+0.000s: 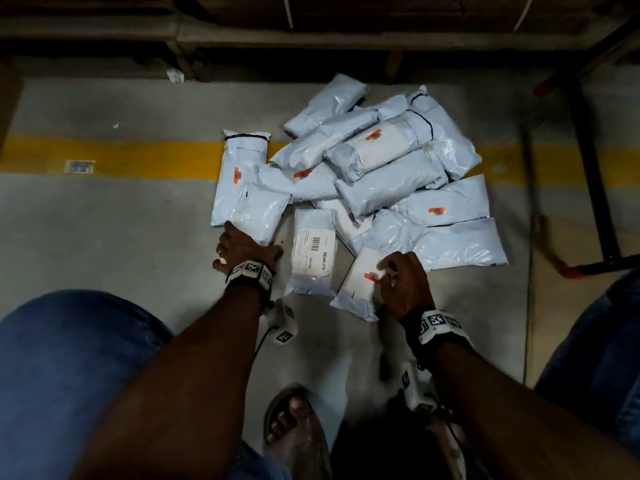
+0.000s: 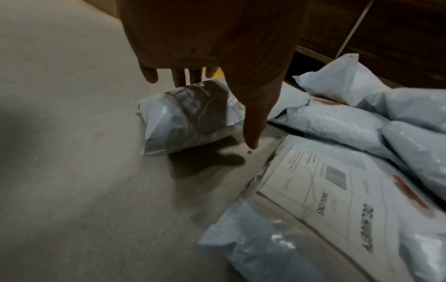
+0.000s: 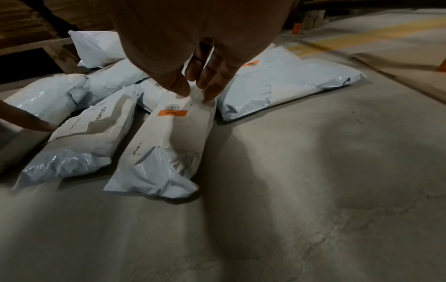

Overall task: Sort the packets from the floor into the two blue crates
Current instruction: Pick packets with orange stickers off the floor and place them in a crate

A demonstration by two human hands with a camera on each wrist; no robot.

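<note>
Several pale plastic packets (image 1: 388,168) lie heaped on the concrete floor. My left hand (image 1: 239,247) is at the near end of a long packet (image 1: 242,188) on the heap's left. In the left wrist view the left hand (image 2: 214,114) has straight, spread fingers over that packet (image 2: 169,129) and grips nothing. My right hand (image 1: 382,271) pinches the top of a packet with an orange sticker (image 1: 356,292) at the heap's near right. The right wrist view shows the right hand (image 3: 195,95) with thumb and fingertips pressed into that packet's (image 3: 169,148) plastic. No blue crate is in view.
A packet with a printed shipping label (image 1: 313,251) lies between my hands. A yellow floor line (image 1: 138,157) runs behind the heap. A dark metal frame leg (image 1: 592,174) stands at right, wooden racking (image 1: 311,36) behind. My knees and sandalled foot (image 1: 294,427) are near.
</note>
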